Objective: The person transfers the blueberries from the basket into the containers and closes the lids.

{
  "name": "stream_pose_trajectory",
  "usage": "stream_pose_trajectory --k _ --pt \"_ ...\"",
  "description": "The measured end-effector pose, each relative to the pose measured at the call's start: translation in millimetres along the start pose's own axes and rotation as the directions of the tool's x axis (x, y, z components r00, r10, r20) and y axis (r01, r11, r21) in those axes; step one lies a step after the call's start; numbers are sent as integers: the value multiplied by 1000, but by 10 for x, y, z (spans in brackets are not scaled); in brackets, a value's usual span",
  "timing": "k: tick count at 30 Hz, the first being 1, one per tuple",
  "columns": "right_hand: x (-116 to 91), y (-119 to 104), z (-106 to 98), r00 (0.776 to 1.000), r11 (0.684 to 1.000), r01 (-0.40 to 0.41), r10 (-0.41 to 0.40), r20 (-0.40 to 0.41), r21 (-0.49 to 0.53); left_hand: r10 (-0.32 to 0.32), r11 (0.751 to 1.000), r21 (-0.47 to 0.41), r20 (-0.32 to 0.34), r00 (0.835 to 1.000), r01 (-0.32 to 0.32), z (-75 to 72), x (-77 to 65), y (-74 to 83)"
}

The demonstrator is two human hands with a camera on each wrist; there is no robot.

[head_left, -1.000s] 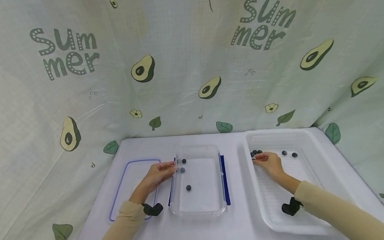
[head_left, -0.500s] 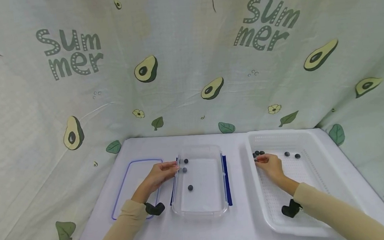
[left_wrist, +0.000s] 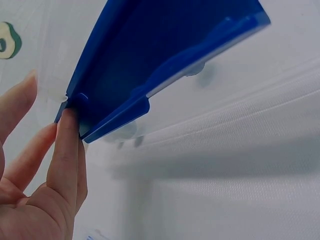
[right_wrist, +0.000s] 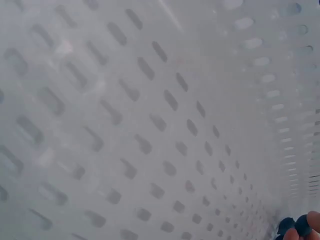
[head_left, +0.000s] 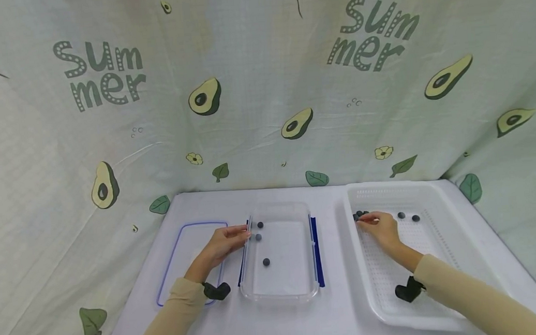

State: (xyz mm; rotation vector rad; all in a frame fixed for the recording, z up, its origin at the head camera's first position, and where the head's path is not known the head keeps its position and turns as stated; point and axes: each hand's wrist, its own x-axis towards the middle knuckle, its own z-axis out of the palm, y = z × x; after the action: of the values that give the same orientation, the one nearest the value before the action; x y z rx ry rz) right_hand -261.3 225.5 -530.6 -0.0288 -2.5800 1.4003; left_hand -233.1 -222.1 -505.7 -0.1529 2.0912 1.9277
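Note:
My left hand [head_left: 223, 244] touches the left side of a clear plastic container [head_left: 279, 297], near its rim. In the left wrist view its fairly straight fingers [left_wrist: 65, 150] meet the end of a blue side clasp [left_wrist: 150, 50], while the thumb stands apart. A few dark blueberries [head_left: 266, 262] lie inside the container. My right hand [head_left: 383, 229] is at the left wall of a white perforated basket [head_left: 375, 305], over a small cluster of blueberries [head_left: 359, 213]. In the right wrist view its fingertips pinch one blueberry [right_wrist: 302, 225]; another blueberry [right_wrist: 285, 225] sits beside it.
A clear lid with a blue seal [head_left: 171, 257] lies on the white table left of the container. A second blue clasp [head_left: 318, 252] hangs off the container's right side. Two more blueberries [head_left: 416, 218] lie farther right in the basket. A patterned cloth [head_left: 243, 86] hangs behind.
My right hand has shifted slightly along the basket's left wall, up toward the blueberry cluster. My left hand stays at the container's side. The head view has shifted a little.

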Motion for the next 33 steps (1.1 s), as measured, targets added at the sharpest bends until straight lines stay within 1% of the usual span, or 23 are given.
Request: stream_pose_trajectory --k 4,10,16,23,27,33 --pt "38 -88 -45 1000 999 -12 11 2 34 -7 1000 -6 -6 1000 7 -3 4 -11" --pt "89 -278 -133 999 991 -32 32 0 130 -7 1000 -15 -12 1000 7 -2 8 -17" --pt "115 -439 -228 997 989 -77 76 10 129 -4 1000 -17 -9 1000 4 -2 12 -14" --pt "182 -623 -284 999 985 -54 54 3 164 -6 1000 -12 -8 1000 6 -9 32 -28" --pt "233 -716 -288 999 979 -45 45 3 201 -5 1000 -6 -4 1000 4 -12 43 -30" --pt "290 -853 -257 998 963 -53 45 38 266 -9 1000 4 -6 1000 10 -10 25 -10"
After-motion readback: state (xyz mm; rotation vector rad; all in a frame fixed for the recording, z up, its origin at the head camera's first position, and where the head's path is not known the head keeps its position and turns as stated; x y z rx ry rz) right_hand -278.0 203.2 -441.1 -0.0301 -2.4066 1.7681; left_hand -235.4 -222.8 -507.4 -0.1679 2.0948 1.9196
